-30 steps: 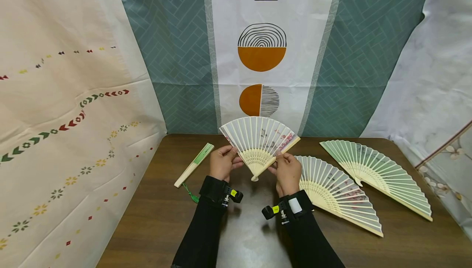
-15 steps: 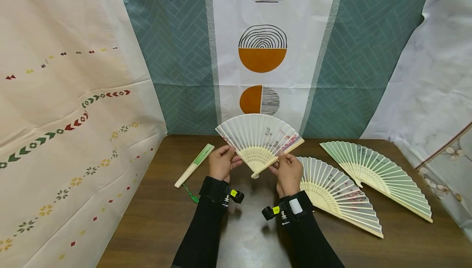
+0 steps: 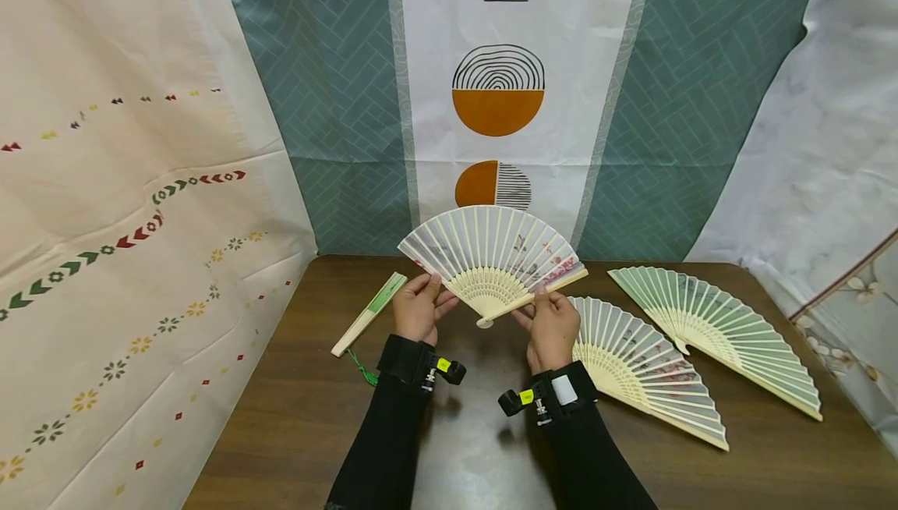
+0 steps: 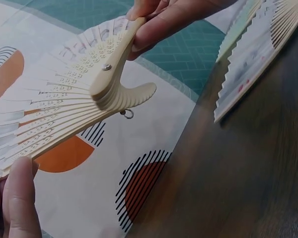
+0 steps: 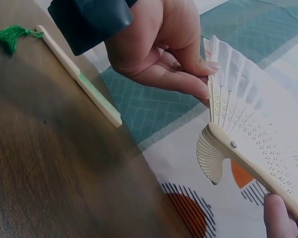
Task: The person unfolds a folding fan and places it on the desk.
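Note:
A white folding fan (image 3: 494, 260) with a pink floral print is spread wide between both hands, raised above the table. My left hand (image 3: 416, 311) pinches its left outer rib, and my right hand (image 3: 552, 332) pinches the right one. In the left wrist view the riveted pivot end of the fan (image 4: 107, 84) shows, with a small metal ring below it. The right wrist view shows the left thumb and finger (image 5: 201, 74) gripping one edge of the ribs, while the right thumb (image 5: 278, 218) presses the other guard.
On the brown table (image 3: 281, 416), a closed green folding fan (image 3: 369, 315) with a green tassel (image 3: 363, 370) lies at left. An open white floral fan (image 3: 638, 370) and an open green fan (image 3: 722, 331) lie at right. Patterned cloths (image 3: 337, 104) hang behind.
The held fan has opened wider and risen slightly. Both hands have moved a little apart, keeping their pinch on its outer ribs. The fans on the table stay put.

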Available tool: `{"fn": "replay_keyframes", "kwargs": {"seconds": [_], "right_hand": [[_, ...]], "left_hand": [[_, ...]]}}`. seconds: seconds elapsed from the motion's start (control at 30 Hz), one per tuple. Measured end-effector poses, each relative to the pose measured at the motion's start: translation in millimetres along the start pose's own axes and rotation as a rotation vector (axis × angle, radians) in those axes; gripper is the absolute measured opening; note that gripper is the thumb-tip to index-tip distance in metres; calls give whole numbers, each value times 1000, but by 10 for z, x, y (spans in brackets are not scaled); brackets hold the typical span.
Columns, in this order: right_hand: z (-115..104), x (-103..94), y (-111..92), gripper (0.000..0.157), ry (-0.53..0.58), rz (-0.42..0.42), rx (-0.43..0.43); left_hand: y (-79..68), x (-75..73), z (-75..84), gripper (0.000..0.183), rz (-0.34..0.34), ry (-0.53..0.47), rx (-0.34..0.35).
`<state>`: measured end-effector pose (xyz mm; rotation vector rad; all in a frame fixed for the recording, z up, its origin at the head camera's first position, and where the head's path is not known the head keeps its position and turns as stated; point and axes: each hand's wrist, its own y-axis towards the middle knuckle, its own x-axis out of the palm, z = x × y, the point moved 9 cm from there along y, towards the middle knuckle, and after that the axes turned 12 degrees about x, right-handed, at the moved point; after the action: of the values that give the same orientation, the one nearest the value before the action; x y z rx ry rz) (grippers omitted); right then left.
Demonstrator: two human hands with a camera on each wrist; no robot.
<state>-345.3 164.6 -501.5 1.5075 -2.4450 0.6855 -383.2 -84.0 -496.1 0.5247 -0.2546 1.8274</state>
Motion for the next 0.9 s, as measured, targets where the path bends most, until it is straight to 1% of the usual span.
{"fn": "replay_keyframes", "kwargs": {"seconds": [0.13, 0.3, 0.43, 0.53, 0.67, 0.9], "right_hand": [[-4, -14, -16, 34, 8, 6, 14], [-21, -50, -11, 33, 30, 21, 9], [-16, -66, 16, 30, 76, 18, 4], [-6, -72, 33, 27, 113, 14, 0], [0, -72, 35, 26, 129, 21, 3], [35, -84, 65, 25, 207, 21, 46]], "left_hand": [[-5, 7, -3, 31, 26, -32, 13], [-14, 8, -37, 25, 73, -80, 12], [-17, -1, -57, 20, 111, -108, 9], [-23, -13, -68, 19, 138, -127, 2], [-26, -16, -78, 19, 152, -147, -5], [-3, -13, -94, 10, 162, -191, -4]]}}
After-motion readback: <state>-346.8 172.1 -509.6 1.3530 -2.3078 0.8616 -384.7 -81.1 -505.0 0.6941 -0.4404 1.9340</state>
